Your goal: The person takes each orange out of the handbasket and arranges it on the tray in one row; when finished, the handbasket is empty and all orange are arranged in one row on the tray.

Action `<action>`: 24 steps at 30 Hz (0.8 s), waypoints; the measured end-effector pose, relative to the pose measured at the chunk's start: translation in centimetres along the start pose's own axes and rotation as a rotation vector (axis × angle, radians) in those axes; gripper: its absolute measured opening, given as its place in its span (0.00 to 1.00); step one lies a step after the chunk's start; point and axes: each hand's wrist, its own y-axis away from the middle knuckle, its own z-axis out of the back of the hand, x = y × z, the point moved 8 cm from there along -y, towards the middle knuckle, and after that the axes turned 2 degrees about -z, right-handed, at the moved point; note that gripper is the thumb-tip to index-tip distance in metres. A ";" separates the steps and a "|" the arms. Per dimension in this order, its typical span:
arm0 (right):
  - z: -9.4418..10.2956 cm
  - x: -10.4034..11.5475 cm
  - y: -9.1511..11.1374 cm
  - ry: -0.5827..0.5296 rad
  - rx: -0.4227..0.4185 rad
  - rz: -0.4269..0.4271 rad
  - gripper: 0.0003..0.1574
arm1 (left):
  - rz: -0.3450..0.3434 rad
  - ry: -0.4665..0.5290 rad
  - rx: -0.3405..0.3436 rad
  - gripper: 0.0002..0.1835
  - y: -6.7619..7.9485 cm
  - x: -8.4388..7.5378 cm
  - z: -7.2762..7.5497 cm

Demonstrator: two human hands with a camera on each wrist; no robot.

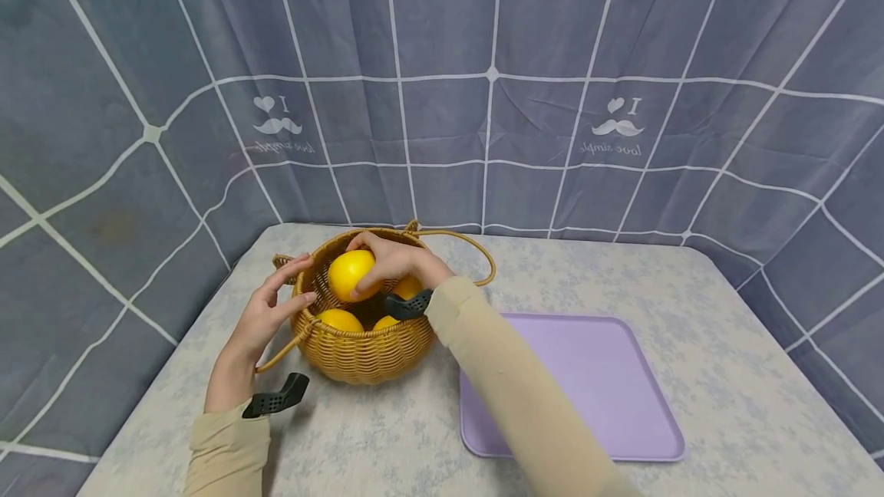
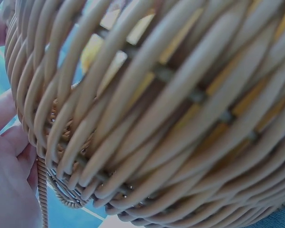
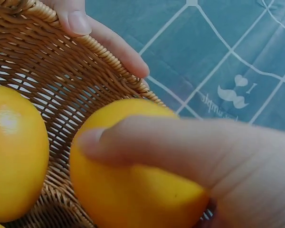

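Observation:
A woven wicker basket (image 1: pixel 366 359) with several yellow lemons stands on the table. My right hand (image 1: pixel 397 261) reaches over its rim and grips a lemon (image 1: pixel 351 274), thumb across the near side; the lemon is at the upper part of the basket. Another lemon (image 3: pixel 14 154) lies beside it in the right wrist view, and one more lemon (image 1: pixel 340 320) sits by the near rim. My left hand (image 1: pixel 258 317) rests at the basket's left rim, fingers extended and thumb on the edge. In the left wrist view the wicker wall (image 2: pixel 147 114) hides most of the inside.
A flat lilac tray (image 1: pixel 594 390) lies right of the basket, partly under my right forearm. Looped handles (image 1: pixel 483 251) stick out from the basket's sides. A grey-blue checked curtain (image 1: pixel 442 121) hangs behind the pale patterned table (image 1: pixel 746 374).

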 end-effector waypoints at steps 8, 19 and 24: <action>1.6 1.0 1.6 -0.046 -0.083 0.083 0.55 | 0.009 -0.001 0.003 0.29 -0.1 0.1 0.0; 4.9 2.6 6.7 -0.170 -0.242 0.198 0.43 | -0.006 0.012 0.003 0.29 0.0 0.1 0.1; 6.2 2.2 9.5 -0.199 -0.345 0.206 0.38 | -0.012 0.014 0.002 0.29 0.0 0.0 0.1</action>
